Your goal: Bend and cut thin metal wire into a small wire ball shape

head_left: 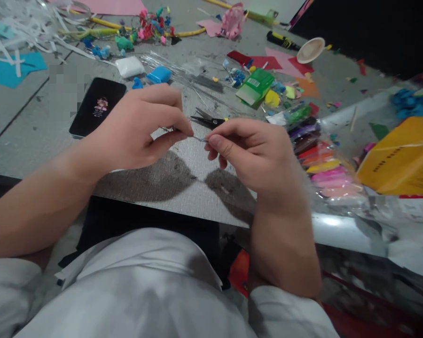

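Note:
Between my two hands stretches a thin silvery wire (pixel 199 138), held just above the table (pixel 155 180). My left hand (pixel 144 126) pinches one end between thumb and forefinger, and some more thin wire shows inside its curled fingers. The other end is pinched by the thumb and forefinger of my right hand (pixel 248 150), its remaining fingers curled below. Right behind the fingertips lies a pair of small dark scissors (pixel 211 121), blades pointing left. A phone (pixel 97 109) with its screen lit lies beyond my left wrist.
Clay packets in white (pixel 129 67) and blue (pixel 159 74) lie behind my hands, by loose wires (pixel 172 65). A green packet (pixel 255 88) and coloured clay sticks (pixel 326 164) lie to the right, near a yellow packet (pixel 403 157). Paper strips (pixel 31 28) heap up far left.

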`<state>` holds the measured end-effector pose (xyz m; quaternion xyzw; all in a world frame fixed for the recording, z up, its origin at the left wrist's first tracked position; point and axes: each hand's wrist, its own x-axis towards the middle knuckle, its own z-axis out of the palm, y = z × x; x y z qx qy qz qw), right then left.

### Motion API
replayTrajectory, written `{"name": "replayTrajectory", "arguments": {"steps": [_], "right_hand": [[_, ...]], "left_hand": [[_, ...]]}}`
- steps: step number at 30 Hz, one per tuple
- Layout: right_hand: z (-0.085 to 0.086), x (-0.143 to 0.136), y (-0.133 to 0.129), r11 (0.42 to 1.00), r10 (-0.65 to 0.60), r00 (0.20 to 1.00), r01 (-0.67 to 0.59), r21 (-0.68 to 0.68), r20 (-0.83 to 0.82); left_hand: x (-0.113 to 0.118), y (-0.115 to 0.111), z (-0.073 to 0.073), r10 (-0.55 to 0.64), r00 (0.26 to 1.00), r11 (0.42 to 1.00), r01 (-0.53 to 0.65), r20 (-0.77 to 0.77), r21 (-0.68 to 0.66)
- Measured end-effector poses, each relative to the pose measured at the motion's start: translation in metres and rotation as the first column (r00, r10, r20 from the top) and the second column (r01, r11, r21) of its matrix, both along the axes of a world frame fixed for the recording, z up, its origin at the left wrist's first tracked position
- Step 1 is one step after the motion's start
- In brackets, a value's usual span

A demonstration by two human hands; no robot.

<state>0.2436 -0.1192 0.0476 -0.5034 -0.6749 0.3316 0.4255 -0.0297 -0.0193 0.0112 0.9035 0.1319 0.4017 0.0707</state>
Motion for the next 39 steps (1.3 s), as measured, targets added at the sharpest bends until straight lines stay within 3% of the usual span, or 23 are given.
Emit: {"name": "replayTrajectory", "arguments": {"steps": [3,11,13,15,18,31,34,36,37,39], "right_hand": [[0.001,0.002,0.001,0.998,0.045,0.998,-0.047,-0.039,-0.036],[0.001,0.005,0.003,0.989,0.064,0.992,-0.078,-0.127,-0.111],[0.003,0.004,0.003,0.985,0.079,0.989,-0.096,-0.143,-0.124],[0.005,0.003,0.002,0.987,0.076,0.989,-0.093,-0.133,-0.128],[0.007,0.002,-0.001,0.993,0.057,0.986,-0.073,-0.096,-0.156],[0.014,0.000,-0.013,0.952,0.103,0.933,-0.193,-0.237,-0.344],[0.015,-0.002,-0.013,0.930,0.095,0.915,-0.222,-0.292,-0.392],[0.015,-0.005,-0.012,0.904,0.082,0.896,-0.251,-0.346,-0.436],[0.014,-0.007,-0.011,0.886,0.073,0.884,-0.270,-0.377,-0.461],[0.013,-0.010,-0.008,0.843,0.052,0.859,-0.311,-0.438,-0.510]], "left_hand": [[0.000,0.007,-0.001,-0.093,0.995,0.984,0.086,0.034,0.158],[0.003,0.020,-0.002,-0.196,0.976,0.938,0.159,0.093,0.309],[0.002,0.011,0.000,-0.161,0.980,0.951,0.123,0.117,0.282],[0.000,-0.002,0.007,-0.021,1.000,0.993,0.019,0.023,0.113],[-0.003,-0.021,0.018,0.043,0.999,0.998,-0.042,-0.017,0.053],[-0.008,-0.018,0.012,0.041,0.994,0.967,-0.064,0.098,0.245],[0.003,-0.007,0.005,0.037,0.973,0.947,-0.107,0.229,0.303],[0.008,-0.002,0.000,-0.113,0.899,0.884,-0.105,0.424,0.457],[0.008,-0.002,-0.001,-0.119,0.887,0.884,-0.110,0.446,0.455],[0.006,-0.008,0.000,0.047,0.958,0.940,-0.139,0.284,0.311]]}}
